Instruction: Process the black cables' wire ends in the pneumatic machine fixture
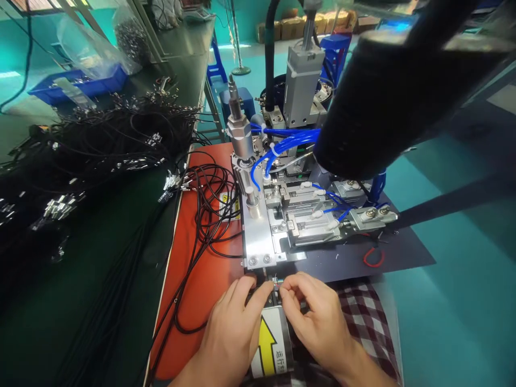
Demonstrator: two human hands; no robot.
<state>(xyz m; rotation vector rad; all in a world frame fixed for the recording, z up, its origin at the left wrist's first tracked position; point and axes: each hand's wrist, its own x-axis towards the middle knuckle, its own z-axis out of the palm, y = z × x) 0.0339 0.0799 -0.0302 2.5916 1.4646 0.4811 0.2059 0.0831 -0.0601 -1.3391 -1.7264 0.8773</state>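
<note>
My left hand (237,320) is at the front end of the metal machine, thumb and fingers bent together. A black cable (189,329) runs in beneath this hand; the grip itself is mostly hidden. Tiny coloured wire ends (276,281) show between my two hands, by the left thumb tip. Just right of them, my right hand (316,317) pinches thumb against forefinger; what lies in the pinch is too small to make out. Below the fingertips is a white label with a yellow arrow (266,344). A flat metal plate (258,242) with bolts stands just beyond.
Pneumatic cylinders (310,228) with blue tubes (292,142) fill the machine bed. A big black cylinder (363,107) hangs overhead at right. Coiled black cables lie on the orange mat (193,355). Cable bundles and a blue tray (80,86) occupy the left bench. A red wire loop (374,258) lies right.
</note>
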